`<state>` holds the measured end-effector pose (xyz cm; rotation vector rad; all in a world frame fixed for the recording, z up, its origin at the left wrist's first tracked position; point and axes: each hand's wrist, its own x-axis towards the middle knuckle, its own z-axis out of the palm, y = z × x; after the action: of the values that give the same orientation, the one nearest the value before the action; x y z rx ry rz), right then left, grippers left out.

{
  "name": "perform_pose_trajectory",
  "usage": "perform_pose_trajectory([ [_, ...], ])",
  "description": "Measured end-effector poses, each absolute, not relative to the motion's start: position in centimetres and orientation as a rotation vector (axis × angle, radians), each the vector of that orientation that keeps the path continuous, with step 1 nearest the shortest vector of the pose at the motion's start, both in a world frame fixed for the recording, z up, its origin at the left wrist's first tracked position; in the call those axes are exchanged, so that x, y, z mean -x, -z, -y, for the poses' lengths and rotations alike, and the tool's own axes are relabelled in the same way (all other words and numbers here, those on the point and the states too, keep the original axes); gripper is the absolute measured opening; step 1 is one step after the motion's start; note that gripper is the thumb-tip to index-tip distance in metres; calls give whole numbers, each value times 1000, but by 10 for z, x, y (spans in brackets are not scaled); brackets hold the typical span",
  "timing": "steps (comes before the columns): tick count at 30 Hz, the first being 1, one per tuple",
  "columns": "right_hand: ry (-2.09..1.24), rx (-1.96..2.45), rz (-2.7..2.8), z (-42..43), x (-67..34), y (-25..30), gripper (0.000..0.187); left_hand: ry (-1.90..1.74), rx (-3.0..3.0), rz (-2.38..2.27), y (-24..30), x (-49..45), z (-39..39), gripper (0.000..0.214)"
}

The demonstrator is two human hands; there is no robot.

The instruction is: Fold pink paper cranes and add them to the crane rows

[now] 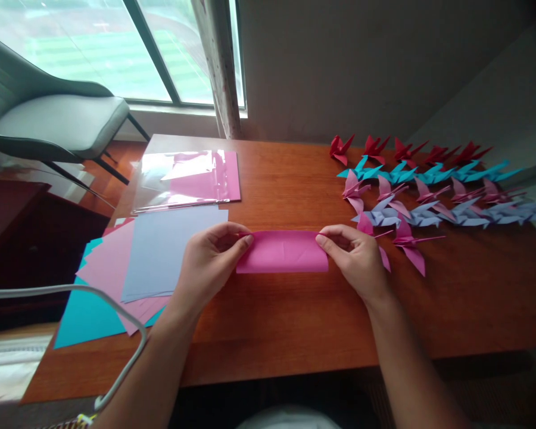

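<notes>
Head cam: pink ppr (282,255) in L hand (209,256) & R hand (358,257)

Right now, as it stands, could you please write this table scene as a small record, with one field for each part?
Left hand: pinches the upper left corner of the bright pink paper
Right hand: pinches its upper right corner
Paper state: appears folded into a wide strip
Table left: loose grey-blue sheets, pink sheets and turquoise sheets, overlapping; clear packet beyond them
Table right: folded paper birds in rows, grouped by colour
</notes>
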<state>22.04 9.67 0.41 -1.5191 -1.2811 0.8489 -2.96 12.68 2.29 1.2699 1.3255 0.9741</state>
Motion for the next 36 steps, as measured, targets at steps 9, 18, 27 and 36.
perform_pose_trajectory([
  [9, -418, 1650, 1791, -105, -220, 1, 10, -627, -2056, -1630, -18, 27, -127, 10],
  [18, -302, 1721, 1954, -108, -217, 6, 11, -341, -2363, -1752, -19, 18, -126, 13],
  [27, -241, 1725, 2024, -115, -212, -2, 24, -226, -2491, -1696, -27, 12, -130, 30],
  [36, -487, 1588, 2326, -124, -193, -15, 24, -157, -2559, -1307, -27, 8, -139, 33],
])
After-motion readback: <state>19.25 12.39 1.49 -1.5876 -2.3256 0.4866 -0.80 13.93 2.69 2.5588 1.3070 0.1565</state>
